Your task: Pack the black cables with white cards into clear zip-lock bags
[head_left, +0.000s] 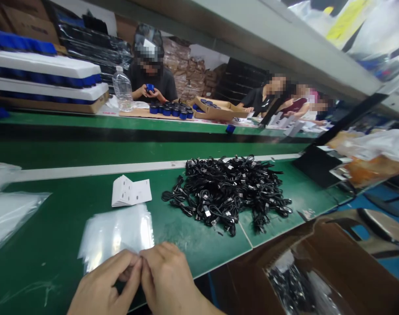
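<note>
Green-topped workbenches (55, 245) run across a crowded factory room, with the long pale edge of a metal shelf (252, 41) slanting overhead. At the near edge of the bench, the left hand (103, 282) and right hand (166, 278) sit close together, both closed into a pinch, with their fingertips meeting at the middle. Anything held between them is too thin or hidden to make out.

Just ahead of the hands lies a loose stack of flat, clear plastic bags (116, 232). Beyond it sits a small bundle of white paper leaflets (131, 191), and further ahead to the right spreads a large tangled heap of black cables (227, 194) with small white tags. More clear plastic sheets (9, 218) lie out to the left of the left hand. Low to the right of the right hand stands an open brown cardboard box (330, 267), with black cables (289, 284) visible inside.

Across the bench, a co-worker in a dark T-shirt (152, 83) grips a small round blue part (149, 88) in both hands. Near that person are a clear plastic water bottle (122, 89), a row of similar blue parts (171, 111), and an open cardboard tray (214, 109). Other workers (271, 94) sit further right.
</note>
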### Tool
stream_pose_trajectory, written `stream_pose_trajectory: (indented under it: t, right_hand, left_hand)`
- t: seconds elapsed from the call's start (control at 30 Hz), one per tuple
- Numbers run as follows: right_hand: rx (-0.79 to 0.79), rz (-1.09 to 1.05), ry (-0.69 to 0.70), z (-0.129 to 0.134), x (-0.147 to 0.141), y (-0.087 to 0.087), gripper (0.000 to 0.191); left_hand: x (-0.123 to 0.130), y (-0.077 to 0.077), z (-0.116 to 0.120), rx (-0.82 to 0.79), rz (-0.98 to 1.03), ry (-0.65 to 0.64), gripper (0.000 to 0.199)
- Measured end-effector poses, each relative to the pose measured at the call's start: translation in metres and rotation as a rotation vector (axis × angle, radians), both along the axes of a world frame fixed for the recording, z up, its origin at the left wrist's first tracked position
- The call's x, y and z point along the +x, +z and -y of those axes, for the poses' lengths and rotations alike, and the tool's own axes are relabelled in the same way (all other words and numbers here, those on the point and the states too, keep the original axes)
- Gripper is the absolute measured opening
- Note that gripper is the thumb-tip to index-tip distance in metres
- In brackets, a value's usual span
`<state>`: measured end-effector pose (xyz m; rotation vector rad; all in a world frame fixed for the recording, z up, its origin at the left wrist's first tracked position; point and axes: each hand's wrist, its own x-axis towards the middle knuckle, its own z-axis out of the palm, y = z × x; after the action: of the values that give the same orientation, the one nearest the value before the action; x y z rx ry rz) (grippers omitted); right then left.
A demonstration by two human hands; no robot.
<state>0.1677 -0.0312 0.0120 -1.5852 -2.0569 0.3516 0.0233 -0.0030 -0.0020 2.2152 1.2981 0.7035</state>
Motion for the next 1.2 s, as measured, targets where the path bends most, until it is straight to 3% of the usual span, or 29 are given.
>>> stream_pose_trajectory:
  t: [0.17, 0.3, 0.43, 0.53, 0.6, 0.7, 0.83, 0.93, 1.03, 1.2]
  right_hand:
    - [0.061, -0.081, -0.17, -0.006, 0.002, -0.003, 0.021]
    - [-0.023, -0.241, -0.068, -0.011, 0.006, 0.005, 0.012]
    - [-0.086, -0.16, -0.16, -0.017, 0.014, 0.011, 0.016]
    - [-0.233, -0.249, 0.014, -0.028, 0.024, 0.024, 0.007]
    - [-0.237, -0.327, 0.095, -0.043, 0.027, 0.034, 0.017]
    - [-0.166, -0.366, 0.011, -0.084, 0.019, 0.042, 0.038]
    - [-0.279, -0.353, -0.018, -0.153, -0.004, 0.033, 0.065]
    - [-0.33, -0.313, -0.029, -0.19, -0.016, 0.023, 0.06]
    - [-0.398, -0.283, -0.006, -0.203, -0.02, 0.018, 0.056]
    - [-0.435, -0.298, -0.005, -0.197, -0.014, 0.015, 0.053]
  left_hand:
    - [0.001, 0.008, 0.005, 0.17, -0.043, 0.08, 0.025]
    - [0.002, 0.013, 0.008, 0.188, -0.019, 0.05, 0.026]
    - [-0.005, 0.011, 0.006, 0.152, -0.031, 0.118, 0.026]
    - [-0.014, 0.008, 0.001, 0.103, -0.043, 0.155, 0.024]
    - [-0.017, 0.005, -0.002, 0.043, -0.025, 0.159, 0.02]
    - [-0.011, 0.002, -0.004, -0.059, 0.006, 0.153, 0.02]
    - [0.001, 0.001, -0.001, -0.098, 0.038, 0.101, 0.022]
    - [0.004, -0.001, 0.001, -0.071, 0.051, 0.091, 0.022]
    - [0.003, -0.006, 0.002, -0.024, 0.09, 0.089, 0.021]
    - [0.003, -0.018, 0.002, 0.023, 0.194, 0.127, 0.022]
